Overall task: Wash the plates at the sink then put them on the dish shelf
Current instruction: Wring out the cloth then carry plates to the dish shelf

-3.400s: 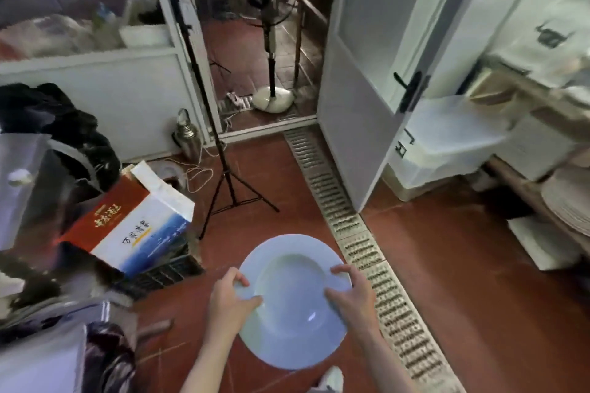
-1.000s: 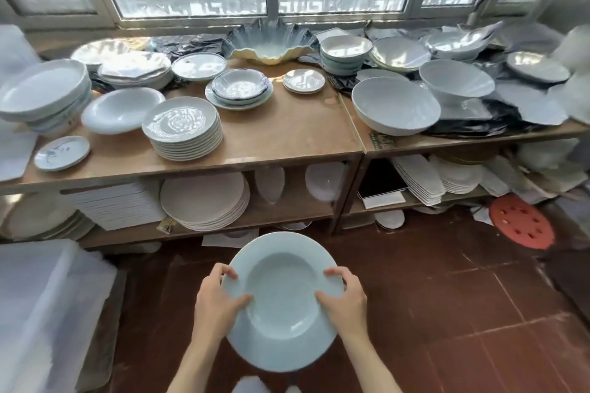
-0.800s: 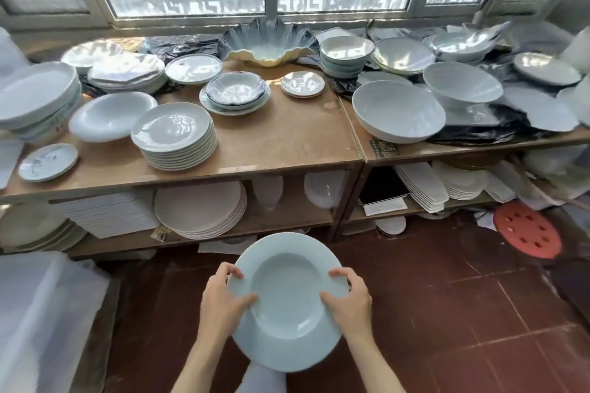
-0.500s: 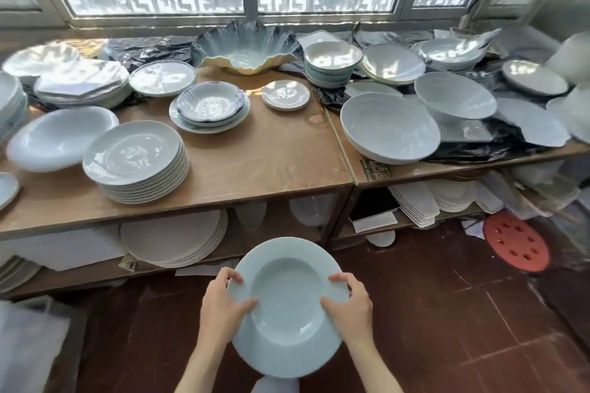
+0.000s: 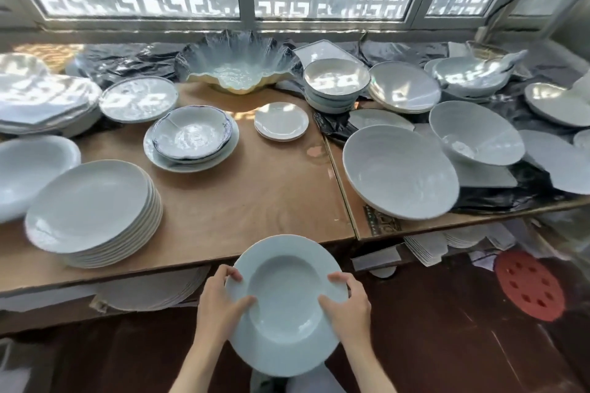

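A pale blue deep plate with a wide rim (image 5: 285,303) is held in front of me, just below the front edge of the wooden dish shelf (image 5: 242,201). My left hand (image 5: 220,303) grips its left rim, thumb on top. My right hand (image 5: 348,303) grips its right rim the same way. The plate tilts slightly toward me, above the dark red floor.
A stack of several white plates (image 5: 92,210) stands on the shelf at the left. A large white bowl (image 5: 399,172) leans at the right. A blue-edged bowl on a plate (image 5: 191,137) and a small plate (image 5: 281,121) sit further back. More plates fill the lower shelf (image 5: 153,290).
I turned from the doorway to the dish shelf and have stepped closer to it. Both hands keep the same grip on the plate.
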### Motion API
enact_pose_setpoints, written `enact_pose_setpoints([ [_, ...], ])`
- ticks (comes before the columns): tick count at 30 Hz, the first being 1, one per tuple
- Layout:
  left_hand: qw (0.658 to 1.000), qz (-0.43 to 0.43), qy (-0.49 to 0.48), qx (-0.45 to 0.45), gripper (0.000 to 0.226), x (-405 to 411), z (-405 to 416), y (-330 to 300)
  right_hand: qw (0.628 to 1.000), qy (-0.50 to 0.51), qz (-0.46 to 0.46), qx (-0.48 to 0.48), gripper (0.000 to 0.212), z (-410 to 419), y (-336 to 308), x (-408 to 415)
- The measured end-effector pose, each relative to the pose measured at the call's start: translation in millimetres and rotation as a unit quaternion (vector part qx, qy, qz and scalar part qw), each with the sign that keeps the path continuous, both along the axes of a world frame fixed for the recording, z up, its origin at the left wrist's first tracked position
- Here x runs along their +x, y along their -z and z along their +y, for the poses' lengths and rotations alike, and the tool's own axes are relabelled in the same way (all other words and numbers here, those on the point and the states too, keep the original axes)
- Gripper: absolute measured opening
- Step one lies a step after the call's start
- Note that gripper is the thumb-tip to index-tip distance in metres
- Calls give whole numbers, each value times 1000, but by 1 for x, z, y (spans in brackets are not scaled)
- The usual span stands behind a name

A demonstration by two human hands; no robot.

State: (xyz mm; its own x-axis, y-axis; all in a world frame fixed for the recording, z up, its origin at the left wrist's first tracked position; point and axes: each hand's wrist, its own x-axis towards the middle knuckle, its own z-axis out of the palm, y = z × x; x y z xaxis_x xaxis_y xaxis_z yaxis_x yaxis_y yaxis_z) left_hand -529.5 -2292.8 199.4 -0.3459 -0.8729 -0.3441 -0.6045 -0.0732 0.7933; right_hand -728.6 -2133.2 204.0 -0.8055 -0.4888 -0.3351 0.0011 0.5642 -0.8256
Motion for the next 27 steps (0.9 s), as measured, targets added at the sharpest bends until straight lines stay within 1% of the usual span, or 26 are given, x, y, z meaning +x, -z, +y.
enact_pose_setpoints([
  [5,999,-4,-33,-2,45,-40,-29,5,1000,-14,-11,3,43,-37,6,-45],
  [8,998,-12,-56,-1,44,-73,-47,9,999,-45,-17,9,43,-65,11,-83],
  [15,998,-30,-60,0,44,-129,-88,15,998,-57,-23,2,44,-113,20,-141],
  [19,997,-38,-61,-2,44,-156,-105,23,998,-62,-14,15,43,-129,24,-161],
  [23,997,-52,-60,4,43,-176,-116,31,999,-44,-16,27,44,-141,32,-177],
  [27,997,-48,-53,19,43,-189,-126,40,999,-18,-25,26,42,-151,38,-186],
])
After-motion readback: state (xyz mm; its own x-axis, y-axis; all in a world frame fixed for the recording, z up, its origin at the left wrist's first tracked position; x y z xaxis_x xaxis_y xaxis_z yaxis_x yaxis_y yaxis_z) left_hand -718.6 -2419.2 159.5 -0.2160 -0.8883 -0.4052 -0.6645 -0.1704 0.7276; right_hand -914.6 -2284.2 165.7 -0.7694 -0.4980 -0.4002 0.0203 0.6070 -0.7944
